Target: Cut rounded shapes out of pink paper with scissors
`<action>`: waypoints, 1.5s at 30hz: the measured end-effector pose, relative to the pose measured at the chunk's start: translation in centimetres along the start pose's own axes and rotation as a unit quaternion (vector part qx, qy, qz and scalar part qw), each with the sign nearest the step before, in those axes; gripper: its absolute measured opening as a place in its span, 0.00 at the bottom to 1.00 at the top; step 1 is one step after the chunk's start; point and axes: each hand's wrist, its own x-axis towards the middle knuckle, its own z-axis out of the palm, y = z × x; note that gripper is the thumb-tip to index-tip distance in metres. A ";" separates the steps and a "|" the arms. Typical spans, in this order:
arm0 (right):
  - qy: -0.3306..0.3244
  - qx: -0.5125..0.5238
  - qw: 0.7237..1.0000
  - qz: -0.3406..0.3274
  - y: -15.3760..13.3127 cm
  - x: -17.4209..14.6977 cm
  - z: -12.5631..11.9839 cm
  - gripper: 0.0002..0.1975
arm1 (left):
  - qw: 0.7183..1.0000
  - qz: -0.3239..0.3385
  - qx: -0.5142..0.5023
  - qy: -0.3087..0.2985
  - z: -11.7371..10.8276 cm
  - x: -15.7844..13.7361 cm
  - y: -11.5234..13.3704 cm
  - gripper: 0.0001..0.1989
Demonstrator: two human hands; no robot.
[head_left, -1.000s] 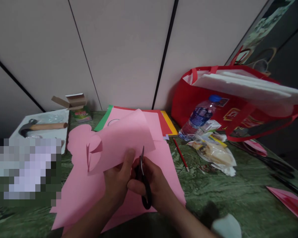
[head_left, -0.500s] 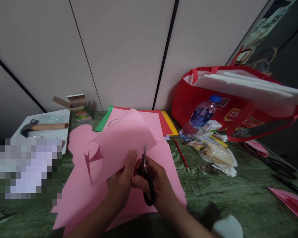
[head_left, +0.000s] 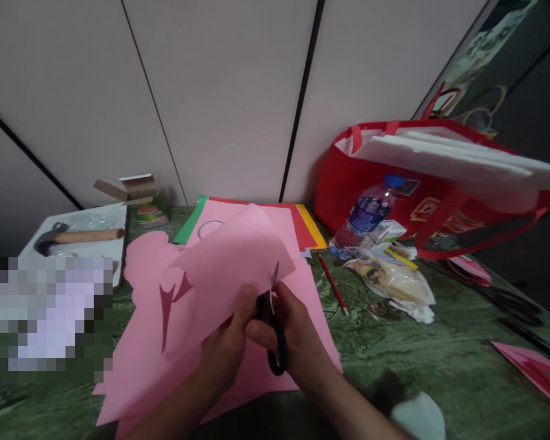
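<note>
A sheet of pink paper (head_left: pixel 231 263) is held up at a slant, with a curved cut-out and a curling strip at its left side. My left hand (head_left: pixel 227 342) pinches its lower edge, thumb on top. My right hand (head_left: pixel 293 324) is closed round the black handles of a pair of scissors (head_left: pixel 278 348). Their blades point up and lie against the sheet's right part, near my left thumb; part of them is hidden by paper and fingers. Beneath both hands lies a stack of larger pink sheets (head_left: pixel 314 333), with a scalloped pink shape (head_left: pixel 146 256) at its left.
Coloured sheets (head_left: pixel 309 226) lie behind the stack. To the right are a red pencil (head_left: pixel 333 284), a water bottle (head_left: pixel 364 214), plastic packets (head_left: pixel 396 278) and a red bag (head_left: pixel 343 177). A hammer (head_left: pixel 89 234) on a white board and a small box (head_left: pixel 149 211) stand left.
The held pink sheet and both hands have shifted slightly right. The scissors now tilt more to the right, and more of a drawn circle shows behind the sheet.
</note>
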 end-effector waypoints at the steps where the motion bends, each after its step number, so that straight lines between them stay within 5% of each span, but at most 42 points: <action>1: 0.001 0.000 1.000 0.002 -0.1 0.0 0.0 0.18 | 1.000 0.005 0.008 -0.001 0.0 0.0 0.0 0.17; 12: 0.019 0.013 1.000 0.011 0.2 -0.2 0.2 0.15 | 0.998 -0.060 0.023 0.001 0.0 -0.2 0.4 0.12; 17: 0.023 0.012 0.999 0.020 0.1 -0.1 0.3 0.15 | 0.992 -0.095 -0.026 -0.074 -0.1 0.0 0.4 0.09; 23: 0.022 -0.016 0.999 0.028 0.4 0.0 0.0 0.13 | 0.997 -0.053 -0.023 -0.047 0.0 0.1 0.5 0.13; 36: 0.032 -0.022 0.999 0.035 0.6 0.0 0.0 0.13 | 0.989 -0.049 -0.001 -0.139 0.1 0.0 0.7 0.21; 45: 0.029 -0.002 0.999 0.022 -0.2 0.1 -0.3 0.18 | 0.992 -0.104 -0.044 -0.061 0.1 -0.2 0.8 0.12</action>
